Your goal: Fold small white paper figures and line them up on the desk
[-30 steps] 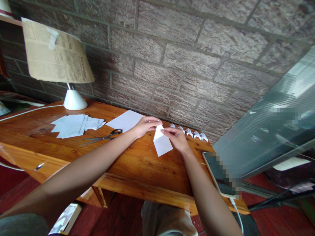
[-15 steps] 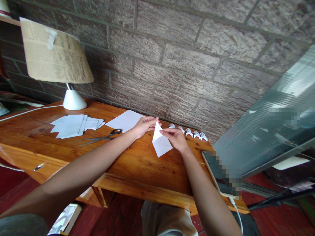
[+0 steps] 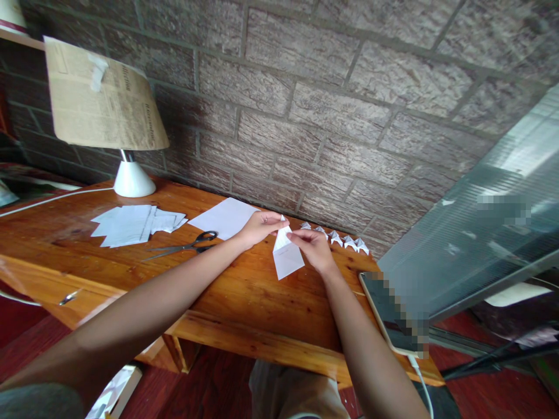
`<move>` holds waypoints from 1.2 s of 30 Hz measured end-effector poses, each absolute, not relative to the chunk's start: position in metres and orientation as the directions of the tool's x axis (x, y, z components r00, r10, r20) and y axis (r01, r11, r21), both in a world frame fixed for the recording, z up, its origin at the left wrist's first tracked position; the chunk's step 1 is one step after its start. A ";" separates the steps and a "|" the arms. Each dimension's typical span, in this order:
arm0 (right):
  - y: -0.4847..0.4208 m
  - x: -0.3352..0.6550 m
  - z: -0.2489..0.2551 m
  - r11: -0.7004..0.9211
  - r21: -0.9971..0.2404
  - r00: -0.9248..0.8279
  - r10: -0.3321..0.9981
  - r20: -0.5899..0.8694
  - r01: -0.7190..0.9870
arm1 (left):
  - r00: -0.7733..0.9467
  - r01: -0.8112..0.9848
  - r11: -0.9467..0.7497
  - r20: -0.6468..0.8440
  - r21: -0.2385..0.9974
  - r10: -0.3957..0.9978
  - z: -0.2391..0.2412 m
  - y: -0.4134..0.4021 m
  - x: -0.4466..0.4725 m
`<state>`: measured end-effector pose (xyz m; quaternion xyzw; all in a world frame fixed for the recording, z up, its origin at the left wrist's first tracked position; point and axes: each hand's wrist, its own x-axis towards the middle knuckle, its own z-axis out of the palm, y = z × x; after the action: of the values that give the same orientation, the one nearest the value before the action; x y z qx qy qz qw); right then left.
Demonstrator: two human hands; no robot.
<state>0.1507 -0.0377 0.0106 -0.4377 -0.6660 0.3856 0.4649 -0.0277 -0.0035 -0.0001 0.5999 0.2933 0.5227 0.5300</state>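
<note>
A partly folded square of white paper [image 3: 289, 261] is held up above the wooden desk, its upper part narrowed to a folded point. My left hand [image 3: 261, 228] pinches the pointed top between thumb and fingers. Lower down, the fingers of my right hand [image 3: 311, 245] are closed on the paper's right edge. Just behind my right hand, several small folded paper shapes [image 3: 336, 237] stand in a row along the back of the desk. A flat white sheet [image 3: 223, 216] lies behind my left wrist.
Black-handled scissors [image 3: 181, 249] lie beside my left forearm. Farther left are a pile of cut paper pieces [image 3: 131, 225] and a lamp [image 3: 133, 179] with a paper shade. A tablet [image 3: 386, 308] with a cable rests at the desk's right edge. A brick wall [image 3: 271, 134] rises behind.
My left thumb has come down across the front of the paper's tip. The paper has turned slightly in my hands, and the whole view has shifted a little.
</note>
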 end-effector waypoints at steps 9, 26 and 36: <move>-0.040 0.149 0.012 0.302 -0.926 -0.255 0.936 0.243 0.228 | 0.260 -0.332 -0.113 0.206 0.936 0.943 0.000 -0.005 -0.027; -0.038 0.153 0.006 0.215 -0.974 -0.305 0.934 0.184 0.073 | 0.502 -0.387 0.141 0.081 0.911 0.861 0.005 0.001 -0.035; -0.040 0.153 0.008 0.155 -0.985 -0.310 0.943 0.123 0.079 | 0.405 -0.386 0.118 0.053 0.915 0.913 -0.008 0.009 -0.029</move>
<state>0.1532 -0.0403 0.0079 -0.4053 -0.6301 0.5081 0.4249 -0.0292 0.0089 -0.0077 0.4706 0.2797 0.4683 0.6935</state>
